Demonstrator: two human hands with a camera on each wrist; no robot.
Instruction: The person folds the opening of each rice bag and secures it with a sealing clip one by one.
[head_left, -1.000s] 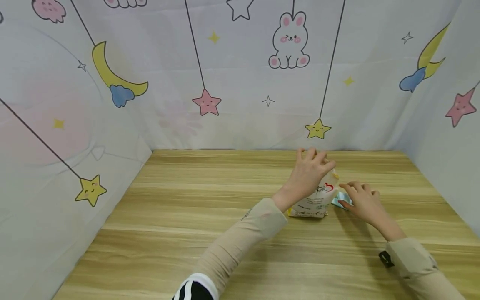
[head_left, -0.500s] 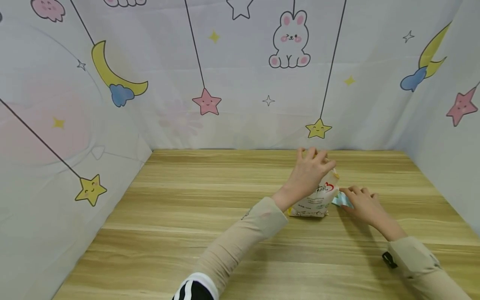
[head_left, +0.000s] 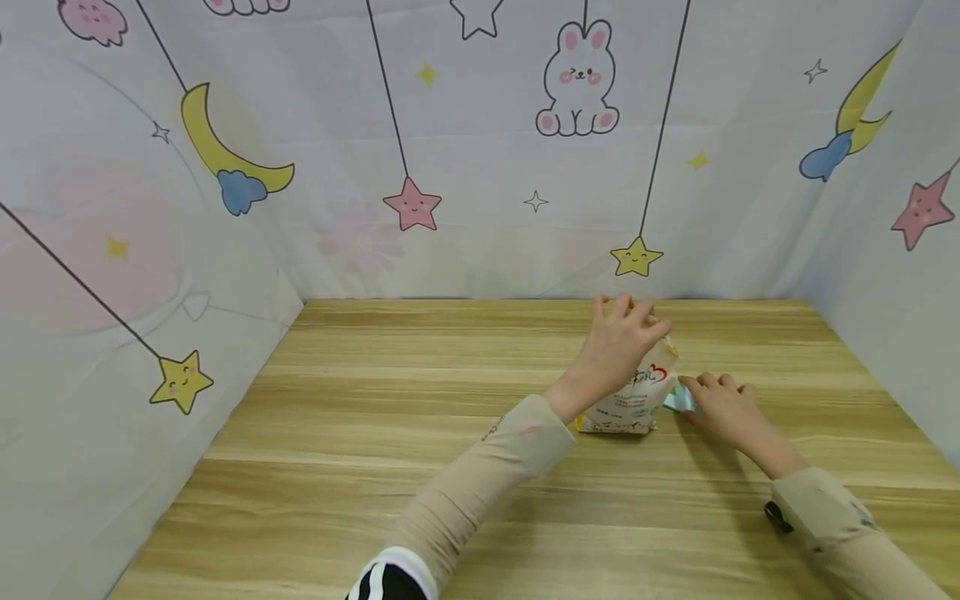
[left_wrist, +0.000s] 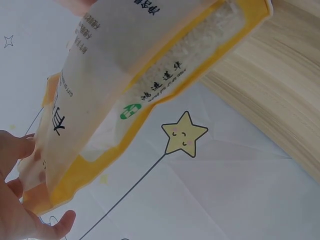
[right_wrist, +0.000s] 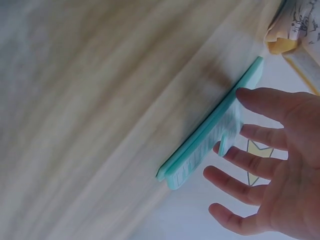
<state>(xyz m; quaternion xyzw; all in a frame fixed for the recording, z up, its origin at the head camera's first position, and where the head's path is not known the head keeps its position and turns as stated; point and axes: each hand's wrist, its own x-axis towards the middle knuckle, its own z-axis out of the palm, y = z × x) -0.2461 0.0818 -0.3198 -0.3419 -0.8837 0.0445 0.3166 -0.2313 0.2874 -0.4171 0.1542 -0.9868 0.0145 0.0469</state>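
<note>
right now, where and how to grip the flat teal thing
Pinch the flat teal thing across its long edges, likely with the right hand coming from the right: it lies low on the table, and the bag stands close on its left.

With my own side of the table (head_left: 360, 467) set as six o'clock, the bag (head_left: 618, 412) stands on the table at one o'clock. My left grip (head_left: 618, 337) is at the top of the bag; its sleeve (head_left: 480, 475) runs back toward seven o'clock. Taking the bag as dial centre, the flat object (head_left: 679, 397) lies on the table at three o'clock, just beside the bag. My right grip (head_left: 729, 410) is next along the same line, at the far end of the flat object from the bag. The cloth backdrop (head_left: 487, 150) is behind the table at twelve o'clock, with cloth sides at nine and three. A star print (head_left: 637, 257) sits on the backdrop at twelve o'clock from the bag.
</note>
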